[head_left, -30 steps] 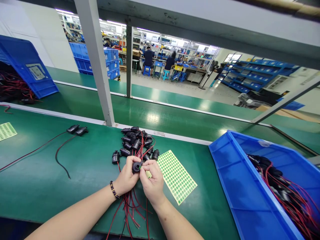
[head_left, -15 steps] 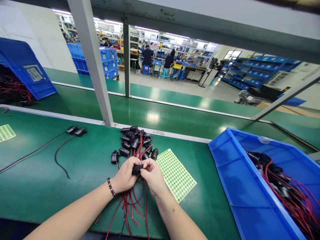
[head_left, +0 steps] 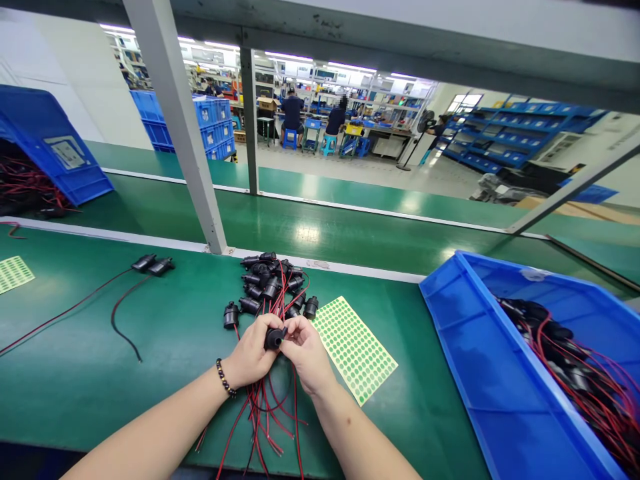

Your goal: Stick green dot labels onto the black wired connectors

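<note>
My left hand is closed around a black round wired housing, its opening turned toward me. Against the right side of that housing, my right hand pinches with thumb and fingertips; a tiny green spot shows by the thumb tip. Just beyond both hands lies a pile of similar black housings. Red and black wires run out beneath my hands toward the table's front edge. Beside my right hand is a pale sheet of green dot stickers.
A blue bin with wired housings stands at right. Two black housings with wires lie at left, near another sticker sheet. A tilted blue bin sits at far left. A grey post rises from the table's back rail.
The held housing has turned slightly, so its round opening faces me more. Both hands stay at nearly the same place; the view has shifted a little.
</note>
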`<state>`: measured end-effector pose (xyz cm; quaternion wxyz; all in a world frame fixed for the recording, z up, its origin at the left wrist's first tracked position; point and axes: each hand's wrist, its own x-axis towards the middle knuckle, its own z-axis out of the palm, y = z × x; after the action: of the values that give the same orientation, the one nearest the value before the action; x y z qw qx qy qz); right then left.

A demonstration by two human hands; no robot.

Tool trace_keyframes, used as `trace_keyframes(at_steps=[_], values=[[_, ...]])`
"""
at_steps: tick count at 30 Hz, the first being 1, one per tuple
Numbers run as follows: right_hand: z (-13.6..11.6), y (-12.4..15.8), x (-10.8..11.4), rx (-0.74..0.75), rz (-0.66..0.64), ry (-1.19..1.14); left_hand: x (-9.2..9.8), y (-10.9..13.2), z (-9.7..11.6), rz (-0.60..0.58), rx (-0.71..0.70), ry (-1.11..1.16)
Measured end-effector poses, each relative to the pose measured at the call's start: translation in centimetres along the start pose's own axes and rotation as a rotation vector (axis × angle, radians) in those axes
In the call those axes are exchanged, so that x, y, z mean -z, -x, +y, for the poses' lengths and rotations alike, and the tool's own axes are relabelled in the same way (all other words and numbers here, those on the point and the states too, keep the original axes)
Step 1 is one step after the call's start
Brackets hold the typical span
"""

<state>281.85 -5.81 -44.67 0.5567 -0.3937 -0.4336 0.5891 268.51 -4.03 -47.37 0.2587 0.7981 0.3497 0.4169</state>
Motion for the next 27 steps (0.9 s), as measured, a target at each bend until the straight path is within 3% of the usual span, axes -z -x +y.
trace_keyframes(at_steps=[13,18,20,23,27], values=[[-0.1,-0.4,0.9,-0.127,-0.179,-0.004,0.7,-0.4,0.3,-0.042,-0.137,-0.11],[0.0,-0.5,1.0,-0.075,-0.125,0.001,1.7,-1.1,1.7,-0.058,0.008,-0.117],[-0.1,-0.7,1.2,-0.033,-0.036,0.009,3.3,-1.6,2.5,0.002,0.121,-0.138],[-0.4,-1.1,1.7,0.042,0.106,0.051,7.3,-2.0,2.2,0.089,0.276,-0.224],[-0.5,-1.2,1.9,0.089,0.136,0.081,14.0,-2.0,-2.4,0.121,0.589,-0.527]])
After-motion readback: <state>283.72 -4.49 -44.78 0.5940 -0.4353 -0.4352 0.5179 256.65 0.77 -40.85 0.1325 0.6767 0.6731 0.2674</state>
